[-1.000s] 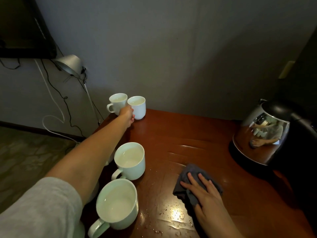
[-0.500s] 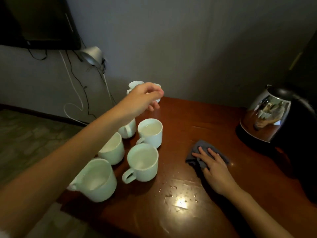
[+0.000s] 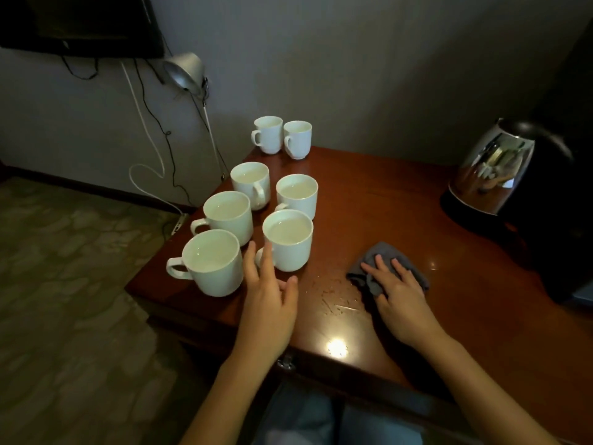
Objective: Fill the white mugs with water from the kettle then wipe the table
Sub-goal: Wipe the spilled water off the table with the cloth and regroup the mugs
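Note:
Several white mugs stand on the left part of the brown wooden table (image 3: 401, 200), each holding water. Two small mugs (image 3: 282, 136) sit at the far corner by the wall. The nearest mug (image 3: 290, 240) has its handle towards my left hand (image 3: 269, 300), whose spread fingers hover at that handle, holding nothing. Another big mug (image 3: 210, 263) is just left of that hand. My right hand (image 3: 398, 293) lies flat on a grey cloth (image 3: 375, 263), pressing it to the table. Water drops (image 3: 333, 297) glisten between my hands. The steel kettle (image 3: 494, 175) stands at the right on its black base.
A desk lamp (image 3: 184, 72) and cables (image 3: 150, 130) hang by the wall left of the table. A dark screen (image 3: 80, 24) is mounted at upper left. A dark object (image 3: 564, 220) stands beside the kettle. Patterned floor lies to the left.
My left hand has drawn back from the far small mugs to the nearest mug's handle. The view has pulled back and shifted. My right hand stays on the cloth.

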Action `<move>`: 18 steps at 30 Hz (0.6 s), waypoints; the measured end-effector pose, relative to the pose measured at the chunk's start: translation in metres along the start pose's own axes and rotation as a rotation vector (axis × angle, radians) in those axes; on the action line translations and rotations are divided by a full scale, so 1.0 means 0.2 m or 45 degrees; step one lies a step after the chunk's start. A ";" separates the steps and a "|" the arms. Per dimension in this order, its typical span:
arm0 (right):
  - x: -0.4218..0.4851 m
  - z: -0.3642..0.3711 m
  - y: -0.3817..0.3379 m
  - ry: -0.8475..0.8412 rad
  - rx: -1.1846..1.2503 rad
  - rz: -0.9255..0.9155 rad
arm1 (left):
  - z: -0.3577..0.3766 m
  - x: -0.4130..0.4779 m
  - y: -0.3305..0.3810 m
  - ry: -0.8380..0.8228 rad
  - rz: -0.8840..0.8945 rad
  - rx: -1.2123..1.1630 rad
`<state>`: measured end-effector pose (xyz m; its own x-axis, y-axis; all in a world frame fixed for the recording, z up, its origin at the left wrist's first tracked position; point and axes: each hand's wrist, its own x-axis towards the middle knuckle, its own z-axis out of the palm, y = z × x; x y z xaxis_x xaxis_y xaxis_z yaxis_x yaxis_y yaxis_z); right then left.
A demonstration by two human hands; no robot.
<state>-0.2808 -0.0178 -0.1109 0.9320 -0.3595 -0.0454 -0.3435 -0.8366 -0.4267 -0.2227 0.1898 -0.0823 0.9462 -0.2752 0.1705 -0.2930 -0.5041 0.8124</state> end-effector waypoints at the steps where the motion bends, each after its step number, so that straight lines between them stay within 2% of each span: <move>1: -0.04 0.00 -0.01 -0.003 -0.034 0.009 | 0.01 0.01 -0.01 0.015 -0.038 -0.016; 7: -0.26 0.02 -0.01 -0.028 -0.276 -0.004 | 0.04 0.10 -0.02 0.145 -0.225 -0.501; 15: -0.27 0.02 0.00 -0.011 -0.333 -0.036 | 0.06 0.18 -0.04 0.010 -0.456 -0.619; 18: -0.23 0.02 -0.02 -0.005 -0.337 -0.029 | 0.05 0.18 -0.02 0.003 -0.475 -0.759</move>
<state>-0.3230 0.0033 -0.1110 0.9401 -0.3382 -0.0420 -0.3402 -0.9236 -0.1765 -0.1889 0.1734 -0.0842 0.9694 -0.1692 -0.1781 0.1756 -0.0296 0.9840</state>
